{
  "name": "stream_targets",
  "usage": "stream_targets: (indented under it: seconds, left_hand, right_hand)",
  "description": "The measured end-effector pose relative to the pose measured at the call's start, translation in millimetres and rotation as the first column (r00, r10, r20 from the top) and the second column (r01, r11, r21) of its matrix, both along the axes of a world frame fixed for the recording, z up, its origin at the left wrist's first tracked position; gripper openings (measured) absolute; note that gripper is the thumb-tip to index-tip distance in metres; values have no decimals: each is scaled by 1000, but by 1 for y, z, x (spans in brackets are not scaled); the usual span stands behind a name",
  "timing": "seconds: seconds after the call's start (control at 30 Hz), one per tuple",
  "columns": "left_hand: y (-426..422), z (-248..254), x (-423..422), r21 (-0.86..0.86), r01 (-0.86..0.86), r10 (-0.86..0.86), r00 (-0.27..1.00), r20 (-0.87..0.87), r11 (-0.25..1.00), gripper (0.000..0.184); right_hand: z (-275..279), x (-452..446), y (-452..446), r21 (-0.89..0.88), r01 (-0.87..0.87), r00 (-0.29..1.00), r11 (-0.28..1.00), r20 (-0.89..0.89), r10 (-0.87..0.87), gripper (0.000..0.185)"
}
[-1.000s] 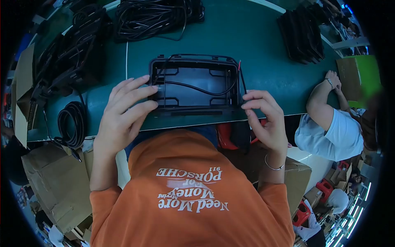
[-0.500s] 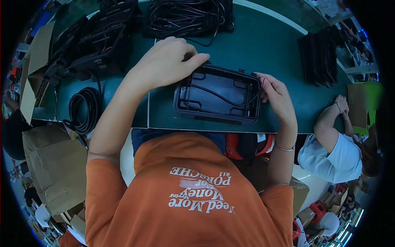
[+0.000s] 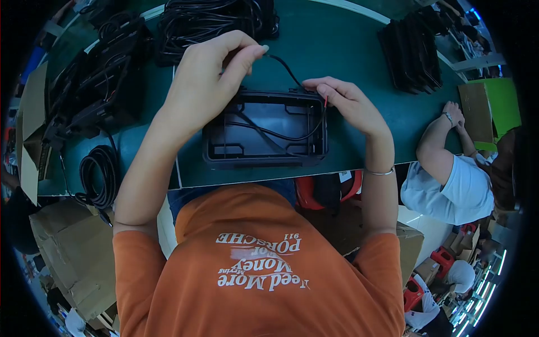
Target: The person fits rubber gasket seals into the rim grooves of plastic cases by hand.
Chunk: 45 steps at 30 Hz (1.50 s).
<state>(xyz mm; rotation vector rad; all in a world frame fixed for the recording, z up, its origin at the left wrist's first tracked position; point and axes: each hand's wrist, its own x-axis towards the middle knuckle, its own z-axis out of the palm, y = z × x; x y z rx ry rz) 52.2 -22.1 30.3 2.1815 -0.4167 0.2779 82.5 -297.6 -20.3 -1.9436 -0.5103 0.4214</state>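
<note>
Green table (image 3: 337,50): left hand (image 3: 209,73) pinches a black cable (image 3: 287,67) beyond an open black box (image 3: 266,162); right hand (image 3: 355,106) pinches it nearer.

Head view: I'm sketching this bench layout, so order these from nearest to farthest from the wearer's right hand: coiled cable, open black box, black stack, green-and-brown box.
1. Open black box, just left of the right hand.
2. Black stack, upper right.
3. Green-and-brown box, far right.
4. Coiled cable, far left.
</note>
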Motion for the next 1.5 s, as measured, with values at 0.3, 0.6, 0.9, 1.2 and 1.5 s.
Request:
stream_targets:
  seconds: [0.3, 0.6, 0.9, 1.2, 1.5]
  left_hand:
    - [-22, 5, -14, -352, 55, -98, 990, -105, 934, 19]
    - [-21, 14, -24, -270, -26, -33, 976, -214, 963, 18]
    - [-2, 42, -69, -266, -195, 83, 921, -380, 944, 12]
    - [24, -10, -48, -8, -232, 221, 936, -274, 973, 17]
    - [18, -35, -47, -83, -241, 237, 970, -61, 967, 9]
  right_hand:
    - [3, 3, -11, 160, -78, 957, 984, -263, 119, 23]
    - [13, -26, -20, 189, 286, 942, 940, -236, -239, 22]
    - [17, -36, 5, 168, 276, 943, 946, -237, -233, 15]
    - [24, -29, 6, -16, 168, 964, 986, -207, -167, 16]
    - [50, -29, 64, -60, 122, 837, 991, 542, -70, 10]
